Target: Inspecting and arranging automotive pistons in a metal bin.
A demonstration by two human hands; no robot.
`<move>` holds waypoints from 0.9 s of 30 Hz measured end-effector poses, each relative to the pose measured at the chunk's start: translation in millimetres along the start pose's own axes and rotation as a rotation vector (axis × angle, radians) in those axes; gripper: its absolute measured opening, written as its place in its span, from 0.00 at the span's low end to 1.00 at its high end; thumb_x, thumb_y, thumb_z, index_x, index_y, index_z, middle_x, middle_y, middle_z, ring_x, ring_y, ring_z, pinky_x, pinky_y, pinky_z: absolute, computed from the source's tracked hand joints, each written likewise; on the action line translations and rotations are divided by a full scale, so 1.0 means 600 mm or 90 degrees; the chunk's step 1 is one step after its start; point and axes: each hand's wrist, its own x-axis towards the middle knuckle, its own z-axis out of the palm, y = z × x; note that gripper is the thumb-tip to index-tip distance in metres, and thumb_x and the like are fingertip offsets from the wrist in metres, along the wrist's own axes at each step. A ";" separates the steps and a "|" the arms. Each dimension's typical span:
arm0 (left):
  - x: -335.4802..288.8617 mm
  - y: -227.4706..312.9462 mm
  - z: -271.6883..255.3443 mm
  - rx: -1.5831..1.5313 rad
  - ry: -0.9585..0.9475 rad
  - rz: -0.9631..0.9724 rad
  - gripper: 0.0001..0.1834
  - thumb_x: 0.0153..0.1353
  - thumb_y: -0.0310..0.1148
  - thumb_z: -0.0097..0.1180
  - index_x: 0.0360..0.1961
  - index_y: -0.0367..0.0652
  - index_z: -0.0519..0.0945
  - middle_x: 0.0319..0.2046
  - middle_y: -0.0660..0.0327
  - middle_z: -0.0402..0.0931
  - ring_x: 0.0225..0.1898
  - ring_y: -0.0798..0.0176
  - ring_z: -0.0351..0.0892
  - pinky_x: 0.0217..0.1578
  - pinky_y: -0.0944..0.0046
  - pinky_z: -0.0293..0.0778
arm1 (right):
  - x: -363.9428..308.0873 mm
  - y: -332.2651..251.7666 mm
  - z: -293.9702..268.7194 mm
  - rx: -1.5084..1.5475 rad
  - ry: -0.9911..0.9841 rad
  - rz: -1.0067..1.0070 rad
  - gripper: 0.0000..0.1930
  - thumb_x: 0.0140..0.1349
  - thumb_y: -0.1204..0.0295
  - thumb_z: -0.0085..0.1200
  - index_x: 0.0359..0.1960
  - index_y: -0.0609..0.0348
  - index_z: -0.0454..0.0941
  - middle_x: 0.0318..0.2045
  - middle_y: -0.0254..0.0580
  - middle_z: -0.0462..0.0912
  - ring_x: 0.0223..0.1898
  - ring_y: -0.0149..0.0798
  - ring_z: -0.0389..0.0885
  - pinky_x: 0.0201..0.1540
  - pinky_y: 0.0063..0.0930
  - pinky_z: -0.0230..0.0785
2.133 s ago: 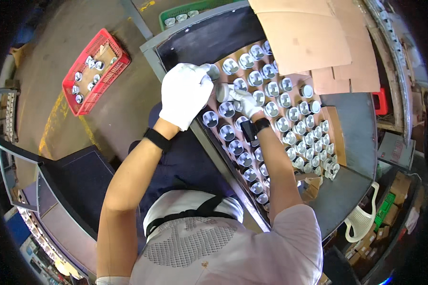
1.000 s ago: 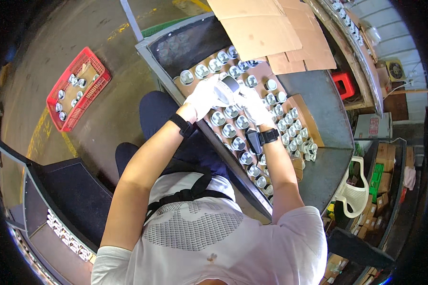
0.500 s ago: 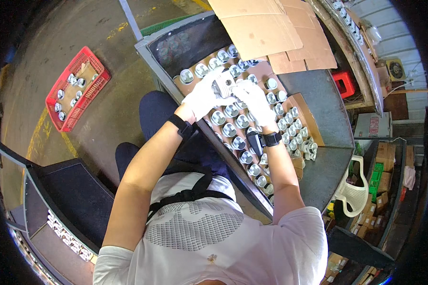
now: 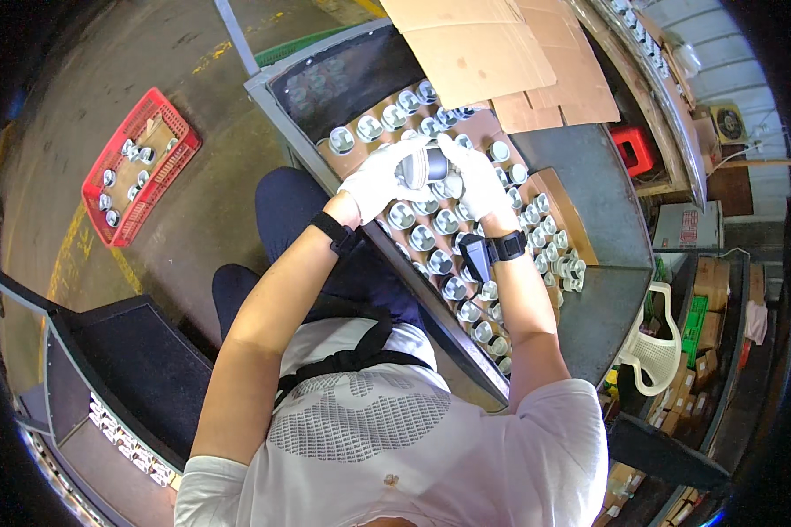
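Both hands, in white gloves, hold one engine piston (image 4: 427, 167) above the bench. Its dark coated side and ringed silver edge face up towards me. My left hand (image 4: 376, 183) closes round its left end, while my right hand (image 4: 475, 182) grips its right end with fingers at the far edge. Beneath them, rows of silver pistons (image 4: 422, 238) stand on brown cardboard in the dark metal bench tray (image 4: 571, 167). My forearms and the black wrist straps hide some of the nearer rows.
More pistons (image 4: 545, 230) crowd a cardboard piece at the right. Flat cardboard sheets (image 4: 479, 53) cover the far end. On the floor to the left sits a red plastic crate (image 4: 94, 189) with several pistons. A pale plastic chair (image 4: 655, 351) stands at the right.
The piston has been turned between my hands: its pin hole faced up before, and its dark side shows now. My right hand has shifted its fingers on it.
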 end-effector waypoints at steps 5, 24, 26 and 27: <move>0.002 0.021 0.002 -0.128 0.022 -0.077 0.40 0.50 0.24 0.72 0.64 0.40 0.68 0.62 0.54 0.70 0.61 0.59 0.71 0.62 0.57 0.71 | 0.019 0.049 -0.046 0.038 0.040 -0.067 0.17 0.70 0.65 0.51 0.54 0.64 0.79 0.42 0.37 0.85 0.36 0.26 0.80 0.36 0.20 0.71; -0.003 0.036 -0.002 -0.446 0.097 -0.172 0.16 0.71 0.30 0.46 0.58 0.43 0.70 0.51 0.56 0.77 0.52 0.61 0.80 0.39 0.64 0.83 | -0.014 0.015 -0.032 -0.271 0.003 -0.194 0.18 0.70 0.69 0.46 0.56 0.61 0.79 0.50 0.47 0.84 0.51 0.41 0.81 0.55 0.33 0.70; 0.000 0.021 -0.008 -0.387 0.050 -0.135 0.21 0.65 0.23 0.52 0.59 0.43 0.68 0.52 0.57 0.76 0.53 0.62 0.78 0.39 0.64 0.83 | -0.009 0.005 -0.027 -0.441 -0.088 -0.213 0.17 0.69 0.68 0.48 0.55 0.61 0.79 0.49 0.47 0.84 0.51 0.41 0.81 0.55 0.34 0.71; 0.002 0.020 -0.010 -0.358 0.027 -0.119 0.24 0.63 0.20 0.55 0.60 0.43 0.67 0.53 0.57 0.75 0.54 0.63 0.78 0.40 0.64 0.83 | -0.007 0.004 -0.020 -0.392 -0.095 -0.183 0.18 0.68 0.67 0.49 0.55 0.61 0.79 0.49 0.47 0.84 0.51 0.41 0.81 0.55 0.33 0.71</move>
